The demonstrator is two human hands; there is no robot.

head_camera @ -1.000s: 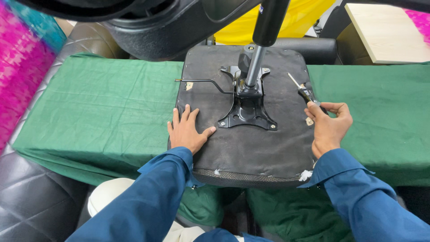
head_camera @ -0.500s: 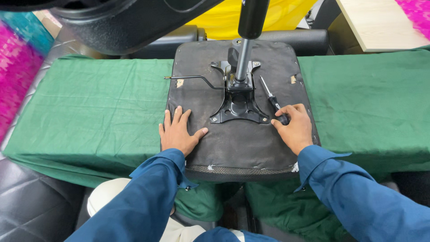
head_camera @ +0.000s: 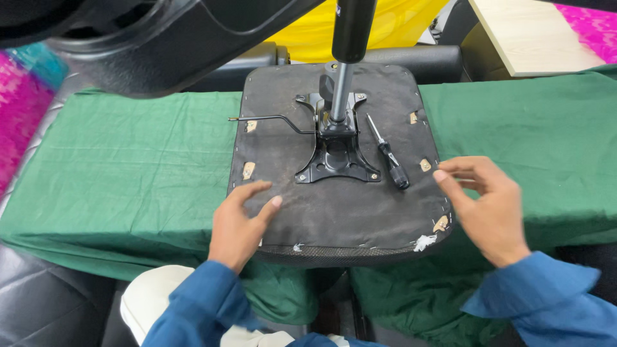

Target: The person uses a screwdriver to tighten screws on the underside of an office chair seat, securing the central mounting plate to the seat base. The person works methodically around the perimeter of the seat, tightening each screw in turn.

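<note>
Now left hand flat on upturned seat base; right hand released, empty, beside screwdriver.

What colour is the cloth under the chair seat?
Green, seen in the head view: the cloth lies under the seat.

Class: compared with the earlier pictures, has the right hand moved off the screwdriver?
Yes. The right hand has let go and drawn back rightward; the screwdriver lies beside the metal bracket.

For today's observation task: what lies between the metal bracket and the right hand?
In the head view, a screwdriver lies on the seat base, between bracket and right hand.
</note>
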